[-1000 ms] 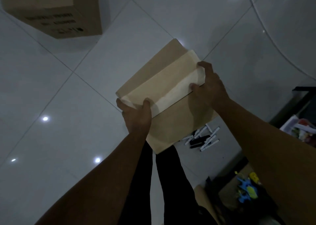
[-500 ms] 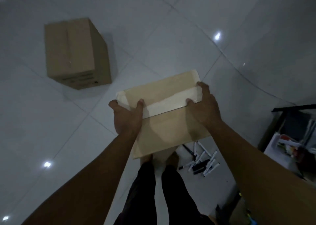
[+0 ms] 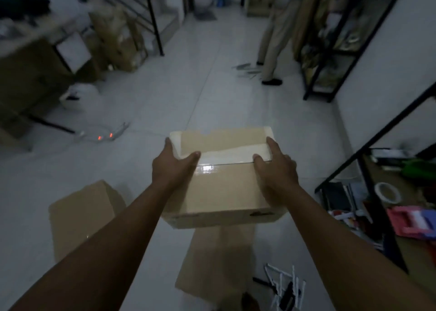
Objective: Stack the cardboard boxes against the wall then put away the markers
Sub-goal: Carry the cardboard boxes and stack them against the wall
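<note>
The floor [image 3: 165,103] is pale glossy tile, smooth and cut by thin grout lines; everything below is placed against the taped box held at the middle of the view. To the right of the taped box stands a black metal shelving frame [image 3: 368,145], thin square bars with cluttered shelves, a pink plastic object [image 3: 411,221] among the clutter; further beyond and right of it a person's legs in light loose trousers [image 3: 273,39] stand on the tile. Left of and below the taped box sits a second cardboard box [image 3: 80,214], plain matt brown, squared edges, resting on the floor; directly beneath the taped box lies a flat cardboard sheet [image 3: 217,263], brown and dull, also on the floor. The taped box [image 3: 224,183] itself is tan corrugated card, rectangular, with a shiny strip of clear tape along the top seam and pale paper-like patches at its far corners; it is off the floor, carried between the two hands. The left hand [image 3: 173,166] clasps the box's left edge, thumb laid over the top, fingers wrapped around the side; the right hand [image 3: 274,166] grips the right edge likewise, thumb on the taped seam. Below and right of the taped box a loose heap of markers [image 3: 286,287], slim white and black barrels, lies on the tile.
</note>
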